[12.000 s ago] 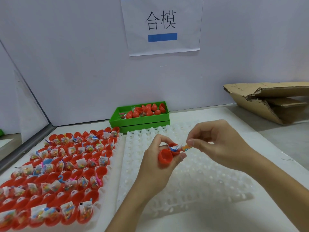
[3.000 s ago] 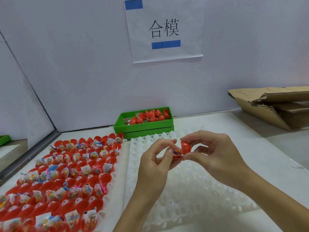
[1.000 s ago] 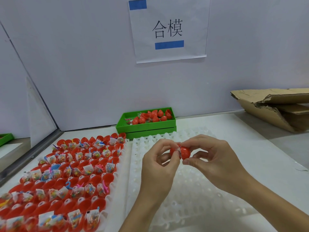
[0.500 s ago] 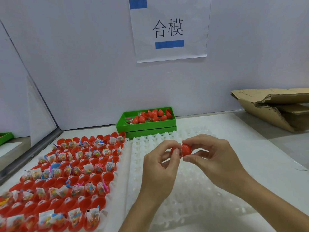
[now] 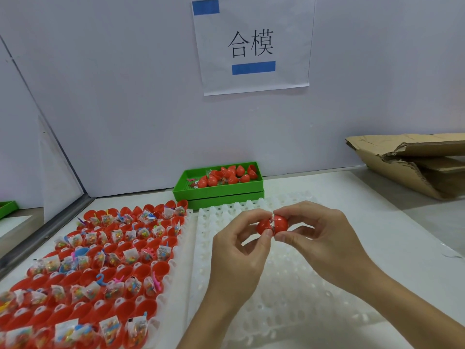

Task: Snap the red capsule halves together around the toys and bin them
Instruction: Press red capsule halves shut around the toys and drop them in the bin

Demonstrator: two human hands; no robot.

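Pale lilac-grey partition wall [image 5: 125, 102], plain and evenly lit, behind the bench. White paper sign [image 5: 253, 44] fixed to it, printed 合模 in black, with blue bars at top left and below the characters. Angled pale side panel [image 5: 22, 137] at left, metal-edged along its base. White tabletop [image 5: 372, 197]. Flattened brown corrugated cardboard [image 5: 412, 159] at far right.

Capsule [image 5: 273, 225] seam: covered by fingertips [image 5: 267, 236] — toy inside barely visible.
Red tray [image 5: 75, 273]: cut off at left and bottom edges.
Cardboard [image 5: 412, 162]: cropped at right edge.
Bagged toys [image 5: 130, 255]: too small to identify.
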